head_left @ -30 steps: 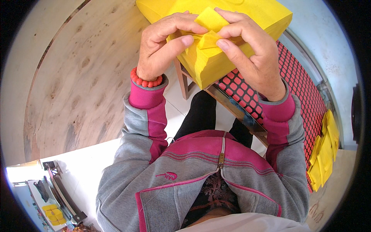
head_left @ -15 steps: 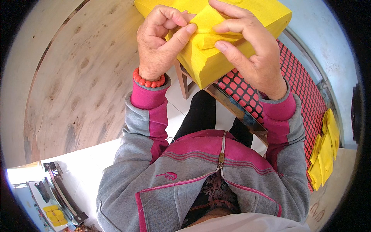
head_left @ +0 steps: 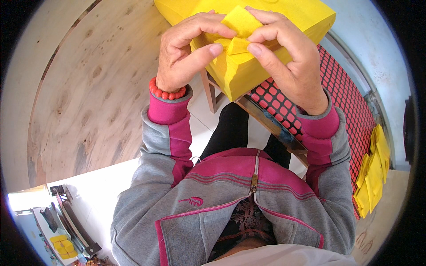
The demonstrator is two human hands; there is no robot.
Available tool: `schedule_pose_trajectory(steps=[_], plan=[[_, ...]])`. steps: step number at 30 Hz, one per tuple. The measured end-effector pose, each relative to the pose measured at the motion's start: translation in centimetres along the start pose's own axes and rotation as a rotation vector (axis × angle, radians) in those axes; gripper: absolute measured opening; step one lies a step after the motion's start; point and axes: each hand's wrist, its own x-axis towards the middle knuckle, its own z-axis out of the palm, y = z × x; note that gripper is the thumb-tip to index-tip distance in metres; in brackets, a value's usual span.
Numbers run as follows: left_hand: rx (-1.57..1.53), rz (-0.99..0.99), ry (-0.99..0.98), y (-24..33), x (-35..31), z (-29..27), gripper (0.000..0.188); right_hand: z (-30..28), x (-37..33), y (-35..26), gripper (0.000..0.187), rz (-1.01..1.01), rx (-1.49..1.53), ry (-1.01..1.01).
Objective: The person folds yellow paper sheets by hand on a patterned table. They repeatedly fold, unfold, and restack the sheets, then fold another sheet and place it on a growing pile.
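Observation:
A piece of yellow felt-like cloth [head_left: 241, 22], folded over on itself, is between my two hands, above a large stack of the same yellow cloth [head_left: 235, 80]. My right hand [head_left: 286, 48] pinches the fold between thumb and index finger. On the other side, my left hand [head_left: 184, 51] has its thumb standing apart from its index finger, whose tip touches the cloth. The remaining left fingers are partly hidden behind the cloth. A red bead bracelet [head_left: 167, 94] circles my left wrist.
The stack rests on a bench covered in red-and-black patterned material [head_left: 341, 84]. More yellow pieces [head_left: 372, 173] lie at its right end. A large wooden board [head_left: 88, 93] fills the left side. A table with yellow pieces [head_left: 63, 246] stands at the lower left.
My left thumb and index finger have parted from their pinch on the cloth, the index moving right onto the fold. My right thumb and index finger have closed on the fold.

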Motion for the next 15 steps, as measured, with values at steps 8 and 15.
schedule_pose_trajectory(steps=[8,15], plan=[[-0.085,-0.044,0.034,0.11,0.05,0.29,0.025,-0.01,-0.01,-0.22,0.011,0.006,-0.039,-0.015],[-0.065,-0.072,0.005,0.18,-0.03,0.14,0.026,-0.49,0.28,-0.61,0.013,-0.005,0.008,-0.027]])
